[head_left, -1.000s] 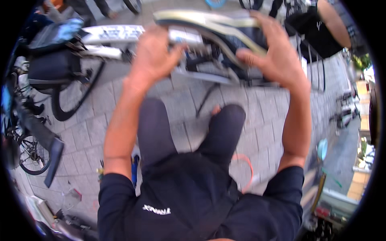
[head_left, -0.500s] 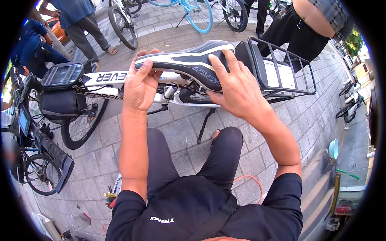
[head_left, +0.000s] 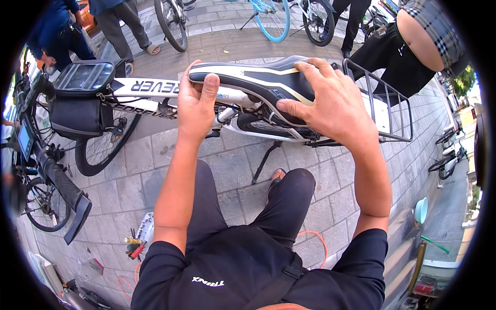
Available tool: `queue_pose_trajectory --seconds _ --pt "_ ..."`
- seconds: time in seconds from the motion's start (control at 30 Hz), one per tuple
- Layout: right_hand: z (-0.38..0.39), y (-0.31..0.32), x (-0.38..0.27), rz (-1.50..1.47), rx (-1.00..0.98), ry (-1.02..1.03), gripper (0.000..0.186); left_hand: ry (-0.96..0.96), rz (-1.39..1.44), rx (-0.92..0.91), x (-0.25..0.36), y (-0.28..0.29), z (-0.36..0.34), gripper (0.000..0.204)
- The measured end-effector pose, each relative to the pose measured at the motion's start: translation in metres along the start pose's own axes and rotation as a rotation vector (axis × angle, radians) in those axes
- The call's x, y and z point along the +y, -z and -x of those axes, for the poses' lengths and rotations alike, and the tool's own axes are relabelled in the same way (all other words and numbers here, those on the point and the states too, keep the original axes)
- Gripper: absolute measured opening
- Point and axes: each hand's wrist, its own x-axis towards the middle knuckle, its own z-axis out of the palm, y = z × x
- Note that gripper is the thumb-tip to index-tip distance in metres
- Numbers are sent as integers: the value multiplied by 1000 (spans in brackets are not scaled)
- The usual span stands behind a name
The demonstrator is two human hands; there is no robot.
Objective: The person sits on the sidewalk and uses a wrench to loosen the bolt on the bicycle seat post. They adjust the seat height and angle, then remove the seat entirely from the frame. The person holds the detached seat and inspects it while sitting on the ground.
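Observation:
A black, white and cream bicycle saddle [head_left: 248, 74] sits on a white-framed bicycle [head_left: 142, 88] that stands sideways in front of me. My left hand [head_left: 197, 111] holds the saddle's nose, thumb raised against the near side and fingers around the far side, partly hidden. Over the wide rear end lies my right hand [head_left: 338, 106], its fingers spread on top and its thumb pressed to the near flank. Behind the saddle is a black metal rear rack [head_left: 385, 103]. A black bag with a clear top pocket [head_left: 85, 77] hangs on the frame toward the handlebar [head_left: 57, 175].
The bicycle rests on a kickstand [head_left: 266, 163] over grey paving. A person in a checked shirt [head_left: 434, 36] stands beyond the rack; others stand at the far left. Tools [head_left: 135, 248] lie by my left side, and an orange hose [head_left: 318, 237] runs by my right. Parked bicycles line the back.
Saddle and both hands appear farther right in the picture, and the whole view has shifted. My right thumb has moved up from the saddle's lower edge onto its side.

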Motion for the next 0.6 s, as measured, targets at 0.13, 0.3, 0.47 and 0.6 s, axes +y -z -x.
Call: queue_pose_trajectory --seconds 0.13,0.3,0.47,0.6 --pt "-38 -8 -2 -84 5 322 76 -213 -796 40 22 6 18 64" --pt "-74 -16 -43 -74 -225 367 76 -528 -1391 -116 30 39 9 58" --pt "-90 -23 -56 0 -341 320 73 -472 -1268 -195 34 48 -18 64" --pt "-96 -27 -67 71 -340 281 64 -606 -1386 -197 32 59 -34 64"
